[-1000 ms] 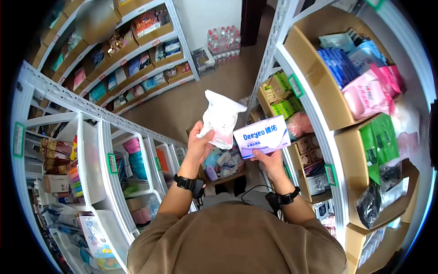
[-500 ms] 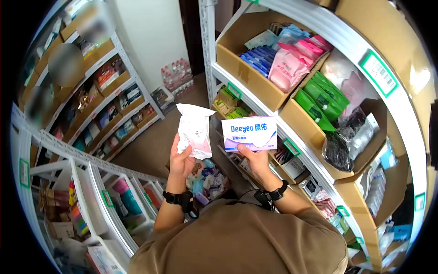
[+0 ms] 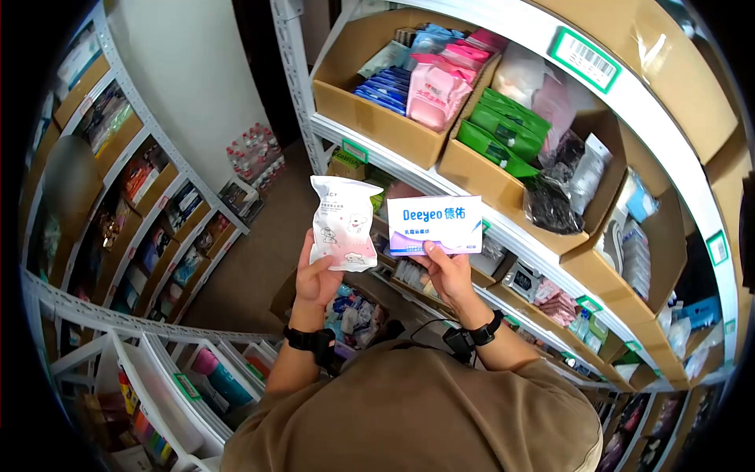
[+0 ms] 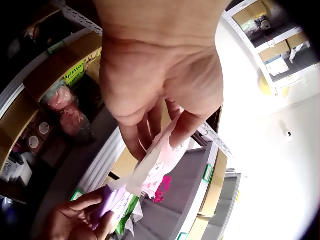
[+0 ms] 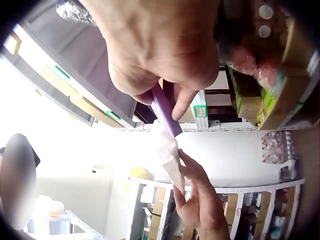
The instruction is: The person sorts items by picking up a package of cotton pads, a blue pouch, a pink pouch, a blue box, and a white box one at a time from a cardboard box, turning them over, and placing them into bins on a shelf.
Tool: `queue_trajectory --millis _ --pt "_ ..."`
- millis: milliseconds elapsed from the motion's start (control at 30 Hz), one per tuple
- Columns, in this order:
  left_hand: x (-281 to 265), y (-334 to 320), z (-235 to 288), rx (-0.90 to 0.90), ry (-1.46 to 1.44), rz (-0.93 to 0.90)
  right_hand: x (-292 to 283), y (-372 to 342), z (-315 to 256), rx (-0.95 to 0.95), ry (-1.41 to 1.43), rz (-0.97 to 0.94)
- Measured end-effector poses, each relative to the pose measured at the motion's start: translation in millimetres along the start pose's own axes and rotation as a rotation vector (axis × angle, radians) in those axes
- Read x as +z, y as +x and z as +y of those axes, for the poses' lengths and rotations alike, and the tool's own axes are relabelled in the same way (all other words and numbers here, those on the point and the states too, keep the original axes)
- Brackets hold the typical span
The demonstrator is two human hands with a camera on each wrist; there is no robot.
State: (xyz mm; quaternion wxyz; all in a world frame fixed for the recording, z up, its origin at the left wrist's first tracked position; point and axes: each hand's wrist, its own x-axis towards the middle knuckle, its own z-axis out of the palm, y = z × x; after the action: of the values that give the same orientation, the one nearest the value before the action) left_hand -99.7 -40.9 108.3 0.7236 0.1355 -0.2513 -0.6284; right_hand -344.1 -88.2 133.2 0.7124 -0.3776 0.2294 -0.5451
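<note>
My left hand (image 3: 318, 277) grips a white and pink pouch (image 3: 344, 223) with small cartoon animals printed on it, thumb across its lower front. Beside it, my right hand (image 3: 448, 275) holds a white and purple box (image 3: 435, 225) lettered "Deeyeo", the thumb on its lower edge and the fingers hidden behind. Both packages stand nearly upright, side by side in front of the chest, their printed faces toward the head camera. In the left wrist view the pouch (image 4: 159, 162) appears edge-on between thumb and fingers. The right wrist view shows the box's purple side (image 5: 164, 110) pinched the same way.
Shelving on the right bears cardboard boxes (image 3: 377, 118) of pink packs (image 3: 437, 90), green packs (image 3: 503, 130) and black bags. An open carton (image 3: 287, 303) of small packets sits on the floor below. More shelves (image 3: 118, 169) stand at left, with bottled drinks (image 3: 255, 157) by the wall.
The head view has swung to the right, bringing more of the right shelving in. The pouch has turned its printed face to the camera, and both packages are still held.
</note>
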Motion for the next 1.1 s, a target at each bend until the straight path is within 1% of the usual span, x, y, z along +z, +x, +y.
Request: queue_trajectory --millis 67,200,267,400,467,500,567,600,667,700,733,800,933,1000,1033,1100 --pt "3 3 -5 -0.028 -0.085 -0.053 -3 -6 -1 -0.012 -0.026 0.024" --pt "14 8 -15 -0.085 -0.133 -0.1 -5 -18 -10 -0.049 -0.029 0.077" --pt "10 12 -24 -0.154 -0.193 -0.13 -8 -24 -17 0.01 -0.012 0.097" --pt "10 15 -39 -0.228 -0.156 -0.198 -13 -35 -22 -0.083 -0.019 0.13" --pt "10 17 -45 -0.313 -0.315 -0.19 -19 -42 -25 -0.051 -0.055 0.17" --pt "12 17 -47 -0.33 -0.319 -0.195 -19 -46 -28 -0.059 -0.055 0.186" --pt "17 19 -49 -0.409 -0.432 -0.252 -18 -51 -34 -0.121 -0.056 0.199" --pt "15 21 -51 -0.436 -0.433 -0.26 -20 -54 -36 -0.136 -0.053 0.221" --pt "8 23 -55 -0.432 -0.491 -0.278 -26 -61 -42 -0.19 -0.071 0.243" --pt "9 24 -56 -0.414 -0.451 -0.246 -25 -64 -48 -0.192 -0.053 0.261" --pt "12 26 -58 -0.4 -0.501 -0.279 -28 -68 -53 -0.209 -0.052 0.276" --pt "20 29 -61 -0.395 -0.487 -0.271 -34 -76 -61 -0.196 -0.051 0.273" --pt "33 31 -76 -0.44 -0.52 -0.291 -40 -91 -71 -0.22 -0.054 0.32" --pt "49 26 -87 -0.427 -0.37 -0.146 -46 -103 -76 -0.232 -0.071 0.339" --pt "63 23 -91 -0.439 -0.37 -0.146 -50 -109 -78 -0.236 -0.069 0.349" --pt "95 17 -98 -0.451 -0.358 -0.362 -60 -120 -84 -0.256 -0.074 0.325"
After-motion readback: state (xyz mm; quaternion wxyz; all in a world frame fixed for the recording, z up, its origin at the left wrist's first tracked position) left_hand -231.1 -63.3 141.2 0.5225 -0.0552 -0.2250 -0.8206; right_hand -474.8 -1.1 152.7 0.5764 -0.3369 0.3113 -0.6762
